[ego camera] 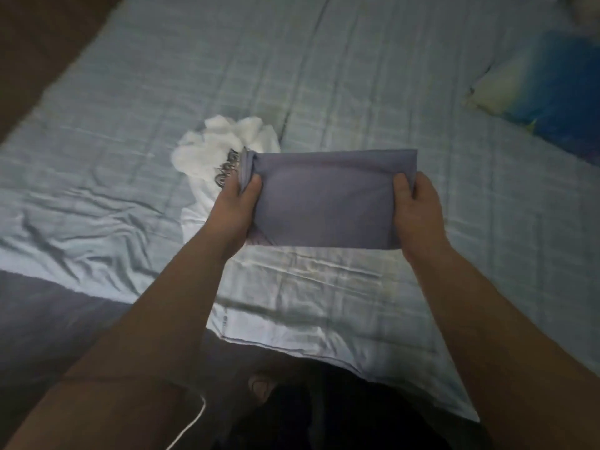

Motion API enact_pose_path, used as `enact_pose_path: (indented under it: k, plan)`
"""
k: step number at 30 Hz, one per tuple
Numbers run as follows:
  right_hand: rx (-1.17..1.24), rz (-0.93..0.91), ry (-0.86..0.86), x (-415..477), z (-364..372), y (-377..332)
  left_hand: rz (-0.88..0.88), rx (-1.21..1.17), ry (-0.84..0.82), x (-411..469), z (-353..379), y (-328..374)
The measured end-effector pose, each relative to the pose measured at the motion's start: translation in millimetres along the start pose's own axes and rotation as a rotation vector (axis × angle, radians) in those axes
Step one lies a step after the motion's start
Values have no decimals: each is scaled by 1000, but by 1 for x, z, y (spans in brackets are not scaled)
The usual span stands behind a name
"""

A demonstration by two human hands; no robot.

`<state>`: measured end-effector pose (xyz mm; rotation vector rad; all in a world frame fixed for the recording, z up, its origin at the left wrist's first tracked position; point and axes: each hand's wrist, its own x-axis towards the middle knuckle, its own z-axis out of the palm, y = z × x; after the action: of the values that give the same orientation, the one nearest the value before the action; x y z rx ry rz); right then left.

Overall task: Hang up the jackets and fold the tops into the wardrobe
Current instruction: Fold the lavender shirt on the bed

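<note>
I record a white top [224,154] lying crumpled and unfolded left of centre on the bed [357,76]. Next come the left hand [237,209] and right hand [418,209], each clamped, thumb uppermost, on one end of the folded grey top [328,199] near the bed's near edge. I judge one fold complete and storing outstanding; wardrobe and jackets are out of view, and the pillow [552,92] at the right edge is blurred.

A bed [341,69] is covered by a wrinkled pale checked sheet [97,203]; a blue pillow [558,92] is dimly lit.
</note>
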<state>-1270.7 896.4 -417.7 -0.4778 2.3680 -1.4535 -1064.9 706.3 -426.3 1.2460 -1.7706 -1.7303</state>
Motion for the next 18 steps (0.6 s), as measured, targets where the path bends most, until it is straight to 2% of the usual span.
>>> enact_pose_path:
  k: [2, 6, 9, 14, 18]
  plan:
    - [33, -96, -45, -28, 21, -69, 116, 29, 119, -39, -63, 43]
    - [78, -371, -197, -104, 78, -214, 267, 93, 537, -134, -193, 118]
    - [112, -547, -267, -155, 119, -300, 327, 106, 779, -200, -272, 150]
    - [241, -793, -505, -276, 197, -417, 373, 44, 1180, -333, -399, 159]
    - [329, -935, -694, -373, 248, -476, 382, 16, 1409, -428, -464, 153]
